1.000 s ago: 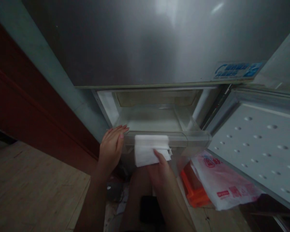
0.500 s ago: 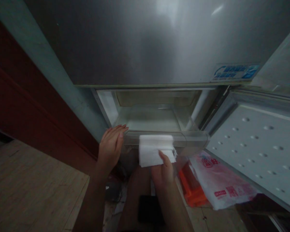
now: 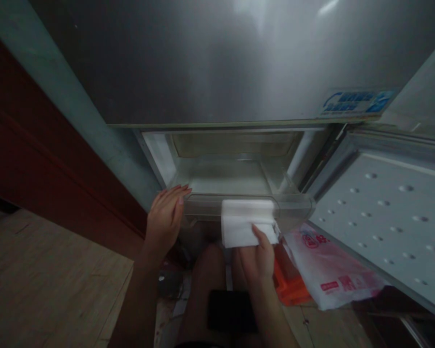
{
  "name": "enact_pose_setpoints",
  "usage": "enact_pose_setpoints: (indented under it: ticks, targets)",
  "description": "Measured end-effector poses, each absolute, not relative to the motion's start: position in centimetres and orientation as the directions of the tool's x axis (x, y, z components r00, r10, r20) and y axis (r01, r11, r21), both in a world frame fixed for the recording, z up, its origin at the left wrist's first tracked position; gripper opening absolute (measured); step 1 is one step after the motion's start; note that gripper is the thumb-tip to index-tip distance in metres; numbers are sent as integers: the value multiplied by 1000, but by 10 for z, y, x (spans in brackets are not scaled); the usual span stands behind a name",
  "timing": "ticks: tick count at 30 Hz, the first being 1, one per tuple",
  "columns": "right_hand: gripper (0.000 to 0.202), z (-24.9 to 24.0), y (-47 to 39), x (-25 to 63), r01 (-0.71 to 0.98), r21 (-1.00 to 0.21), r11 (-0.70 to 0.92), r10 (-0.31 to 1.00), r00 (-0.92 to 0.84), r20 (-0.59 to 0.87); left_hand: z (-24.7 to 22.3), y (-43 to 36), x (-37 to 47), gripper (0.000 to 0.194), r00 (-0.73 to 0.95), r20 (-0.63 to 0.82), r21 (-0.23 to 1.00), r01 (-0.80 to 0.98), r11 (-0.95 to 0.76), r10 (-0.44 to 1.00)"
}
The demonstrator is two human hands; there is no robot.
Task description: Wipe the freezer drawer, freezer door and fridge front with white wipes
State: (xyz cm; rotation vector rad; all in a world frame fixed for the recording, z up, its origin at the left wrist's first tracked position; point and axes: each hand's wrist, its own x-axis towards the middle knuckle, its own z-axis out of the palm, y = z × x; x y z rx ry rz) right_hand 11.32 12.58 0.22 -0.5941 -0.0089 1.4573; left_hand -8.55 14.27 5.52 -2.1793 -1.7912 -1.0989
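Dim light fills the head view: a brushed-metal fridge front (image 3: 217, 58) takes up the whole upper half, its top cut off by the frame, and a plank floor (image 3: 58, 285) lies at 8 o'clock. One dark red panel (image 3: 39, 145) runs down the left edge; what it belongs to cannot be made out.

One clear plastic drawer (image 3: 293, 210) stands pulled out below the metal front; its see-through walls are hard to separate from the compartment behind. One open door (image 3: 391, 217) with rows of dimples stretches to 3 o'clock, cut off at the right edge. One blue sticker (image 3: 355, 101) sits at 2 o'clock, its print too blurred to read.

Two hands show. The left hand (image 3: 165, 220) lies flat, fingers straight and together, against the drawer's left front corner, gripping nothing. The right hand (image 3: 263, 256) pinches one folded white cloth (image 3: 244, 222), thumb on top, pressing it over the drawer's front rim just right of centre; the other fingers are hidden behind the cloth.

At 4 o'clock one white printed plastic bag (image 3: 329, 270) lies over one orange thing (image 3: 286, 285), mostly covered. The person's knees (image 3: 210, 275) and one dark object (image 3: 232, 309) at 6 o'clock are lost in shadow.
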Motion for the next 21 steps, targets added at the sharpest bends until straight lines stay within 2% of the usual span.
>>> enact_pose_setpoints:
  ticks: [5,10,16,21]
  targets:
    - [44,2,126,115,-936,-350,36,921,167,-353,54,142,-85,41,35,592,348,890,-294,805]
    - [40,0,129,77,-930,-361,-74,945,50,-324,55,142,-84,43,44,590,341,892,-298,806]
    - [43,2,130,40,-945,-254,-205,949,-129,-286,56,142,-84,43,46,583,327,901,-286,811]
    - [53,5,132,50,-950,-238,-200,944,-122,-307,55,142,-84,42,39,581,336,898,-283,813]
